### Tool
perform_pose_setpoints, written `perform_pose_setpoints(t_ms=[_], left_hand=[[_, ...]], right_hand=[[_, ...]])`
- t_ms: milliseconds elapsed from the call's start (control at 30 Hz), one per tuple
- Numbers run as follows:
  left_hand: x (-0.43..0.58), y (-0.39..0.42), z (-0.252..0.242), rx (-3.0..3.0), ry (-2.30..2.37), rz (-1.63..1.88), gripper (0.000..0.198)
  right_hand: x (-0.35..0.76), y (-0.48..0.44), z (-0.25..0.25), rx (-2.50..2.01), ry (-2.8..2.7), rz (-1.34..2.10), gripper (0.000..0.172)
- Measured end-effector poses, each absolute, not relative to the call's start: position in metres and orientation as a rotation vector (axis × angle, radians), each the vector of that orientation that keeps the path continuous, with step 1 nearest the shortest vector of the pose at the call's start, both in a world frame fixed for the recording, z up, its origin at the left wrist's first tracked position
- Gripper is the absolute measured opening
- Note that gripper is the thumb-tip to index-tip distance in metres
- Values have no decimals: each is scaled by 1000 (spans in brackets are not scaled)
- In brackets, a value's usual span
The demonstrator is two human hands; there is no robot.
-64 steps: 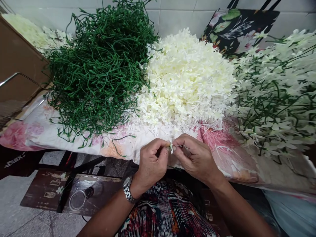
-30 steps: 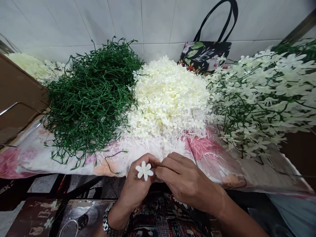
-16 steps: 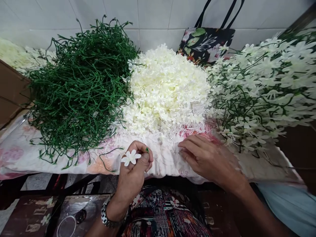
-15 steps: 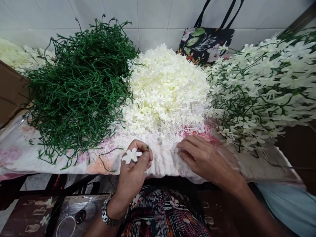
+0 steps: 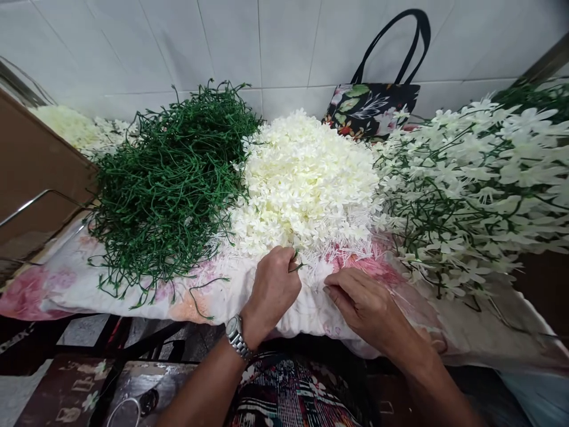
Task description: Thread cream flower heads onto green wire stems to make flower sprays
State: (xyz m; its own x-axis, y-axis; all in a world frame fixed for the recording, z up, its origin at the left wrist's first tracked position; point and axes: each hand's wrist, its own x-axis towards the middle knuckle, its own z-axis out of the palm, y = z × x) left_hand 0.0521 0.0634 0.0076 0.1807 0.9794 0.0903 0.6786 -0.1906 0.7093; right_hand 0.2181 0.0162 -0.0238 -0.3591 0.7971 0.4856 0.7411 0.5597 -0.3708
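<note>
My left hand [image 5: 278, 281], with a watch [image 5: 237, 337] on its wrist, is closed with its back towards me. A green artificial flower stem [image 5: 299, 265] pokes out past its fingers; the rest of the stem is hidden in the fist. To the right, my right hand [image 5: 362, 299] has thumb and fingertips pinched together over the cloth; whatever lies between them is too small to make out. Just beyond both hands rises a heap of white artificial petals [image 5: 311, 178], with thin white stamens [image 5: 351, 246] along its near edge.
A large pile of green stems [image 5: 173, 184] lies at the left, near a cardboard box [image 5: 35, 178]. Assembled white flowers on stems [image 5: 466, 201] spread over the right. A floral bag [image 5: 371, 110] leans against the tiled wall [image 5: 288, 41]. Flowered cloth [image 5: 146, 302] covers the work surface.
My left hand has turned over and moved closer to the petal heap; the white flower seen in it before is now hidden. My right hand stays pinched. The whole view has shifted slightly.
</note>
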Motion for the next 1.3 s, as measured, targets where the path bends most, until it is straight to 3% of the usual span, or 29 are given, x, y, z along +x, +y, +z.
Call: perform_pose_setpoints(t_ms=[133, 367, 567, 1300], left_hand=[[49, 62, 7, 1752, 1556, 860, 32], [37, 56, 12, 878, 1284, 1118, 15], [36, 44, 21, 527, 998, 1156, 26], [32, 19, 2, 819, 927, 1363, 15]], right_hand=[[219, 15, -27, -1226, -2088, 190, 14], [219, 14, -17, -1189, -1938, 293, 14], [200, 13, 15, -1109, -1807, 389, 11], [164, -2, 18, -1031, -1890, 73, 14]])
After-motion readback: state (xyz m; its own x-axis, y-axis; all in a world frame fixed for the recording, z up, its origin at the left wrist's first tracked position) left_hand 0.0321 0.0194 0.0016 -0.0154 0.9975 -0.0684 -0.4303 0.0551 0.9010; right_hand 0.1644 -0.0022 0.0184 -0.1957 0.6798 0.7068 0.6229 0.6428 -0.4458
